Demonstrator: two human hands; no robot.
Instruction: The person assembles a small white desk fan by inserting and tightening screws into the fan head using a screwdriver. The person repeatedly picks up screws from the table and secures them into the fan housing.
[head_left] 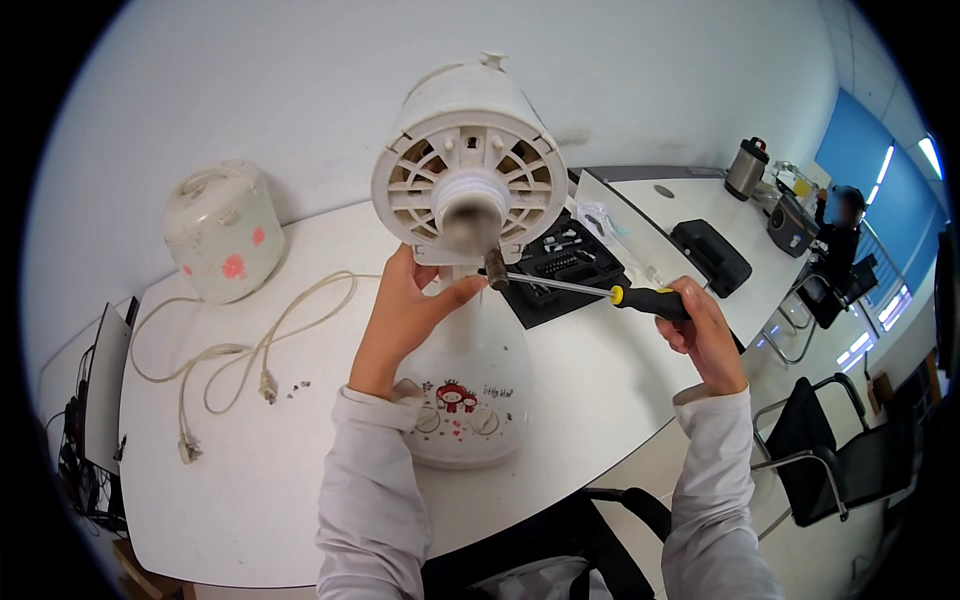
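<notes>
A white electric fan without its blades or guard stands before me, its round slotted motor housing [470,100] tilted up toward me. From the housing's middle a brownish metal motor shaft [497,268] sticks out, partly blurred. Below is the fan's white base [470,350], with two knobs and a red cartoon print. My left hand [405,310] grips the fan's neck under the housing, thumb pointing right. My right hand [705,335] is closed on the black-and-yellow handle of a screwdriver [645,300]. Its blade runs left behind the motor shaft toward the neck; the tip is hard to make out.
An open black tool case [560,262] lies behind the fan, its black lid or second case [712,255] farther right. A white rice cooker [222,235] and looped cord [265,345] are at left, near small screws [299,387]. Black chairs [830,440] and another person [843,225] are at right.
</notes>
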